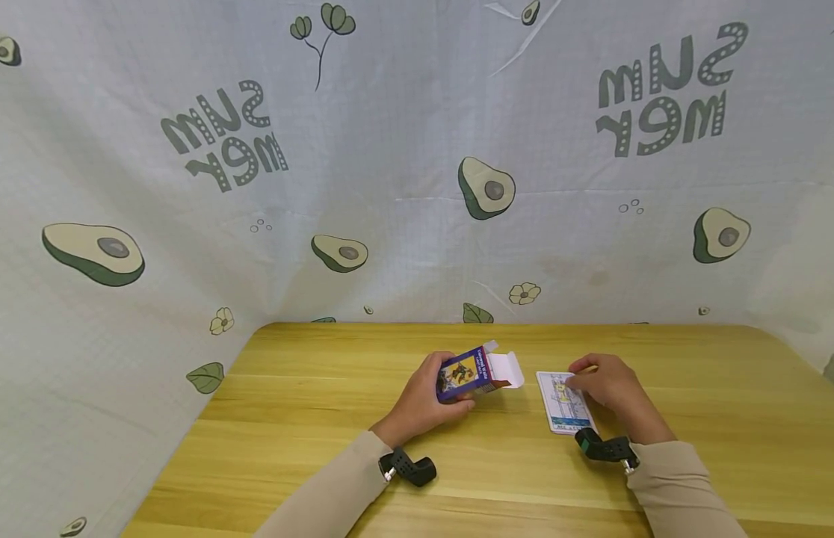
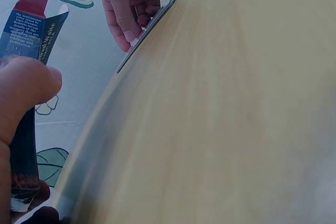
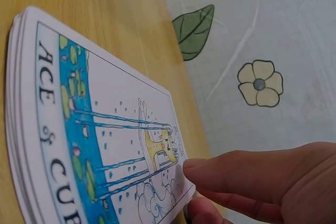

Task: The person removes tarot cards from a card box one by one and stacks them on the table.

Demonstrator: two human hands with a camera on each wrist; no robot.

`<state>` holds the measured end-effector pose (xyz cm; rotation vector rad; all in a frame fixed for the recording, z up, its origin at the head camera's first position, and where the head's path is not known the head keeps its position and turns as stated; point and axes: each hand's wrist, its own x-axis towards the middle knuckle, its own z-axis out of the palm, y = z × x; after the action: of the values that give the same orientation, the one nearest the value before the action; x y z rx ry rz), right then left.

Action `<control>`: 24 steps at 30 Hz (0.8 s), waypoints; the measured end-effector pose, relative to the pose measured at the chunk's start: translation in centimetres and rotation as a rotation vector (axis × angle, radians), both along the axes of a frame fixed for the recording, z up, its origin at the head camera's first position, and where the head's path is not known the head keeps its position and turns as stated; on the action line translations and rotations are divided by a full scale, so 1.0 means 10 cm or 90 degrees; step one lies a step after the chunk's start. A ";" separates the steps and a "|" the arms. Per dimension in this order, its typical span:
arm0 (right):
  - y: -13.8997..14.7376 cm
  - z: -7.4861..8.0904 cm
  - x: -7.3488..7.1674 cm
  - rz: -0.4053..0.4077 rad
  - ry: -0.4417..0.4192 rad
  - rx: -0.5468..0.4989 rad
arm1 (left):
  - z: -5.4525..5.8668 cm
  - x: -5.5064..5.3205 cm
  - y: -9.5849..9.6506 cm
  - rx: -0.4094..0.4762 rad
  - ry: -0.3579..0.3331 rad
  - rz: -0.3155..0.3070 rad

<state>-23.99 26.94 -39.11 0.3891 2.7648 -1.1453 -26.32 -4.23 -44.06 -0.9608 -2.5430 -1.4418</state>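
Observation:
My left hand [image 1: 427, 396] grips an open tarot card box [image 1: 460, 373], blue with a picture on its front, tilted above the table. The box's flaps [image 1: 506, 369] stand out toward the right; its inside cannot be made out. In the left wrist view the thumb [image 2: 31, 85] lies across the box's side. A thin stack of tarot cards [image 3: 118, 145] lies on the table, an Ace of Cups face up on top. My right hand [image 1: 608, 385] pinches the stack near its far right edge, thumb [image 3: 210, 174] on top and a finger [image 3: 205, 211] at the edge.
The wooden table [image 1: 309, 396] stretches out under both hands. Behind it hangs a pale cloth [image 1: 403, 149] printed with avocados, leaves and lettering. Black camera mounts [image 1: 412, 468] sit on both wrists, the right one [image 1: 601, 447] close to the cards' near edge.

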 end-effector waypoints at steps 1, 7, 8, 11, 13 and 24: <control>0.00 0.01 0.00 -0.001 0.002 -0.002 | 0.00 0.00 0.00 0.000 0.002 0.000; 0.01 0.07 -0.01 0.005 0.024 -0.013 | 0.00 -0.01 0.01 -0.001 0.001 -0.001; 0.00 0.09 -0.01 0.009 0.030 -0.016 | 0.00 -0.01 0.00 -0.001 0.000 -0.001; -0.04 0.16 0.01 0.028 0.049 -0.033 | -0.02 -0.01 0.01 0.000 -0.005 -0.002; -0.09 0.22 0.04 0.041 0.061 -0.045 | -0.03 -0.01 0.01 0.000 -0.007 -0.002; -0.37 0.44 0.12 0.107 0.112 -0.101 | -0.02 -0.01 0.01 0.002 0.002 -0.003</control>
<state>-22.75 23.28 -34.67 0.0392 2.7591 -1.4026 -26.39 -4.08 -44.22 -0.9694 -2.5370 -1.4449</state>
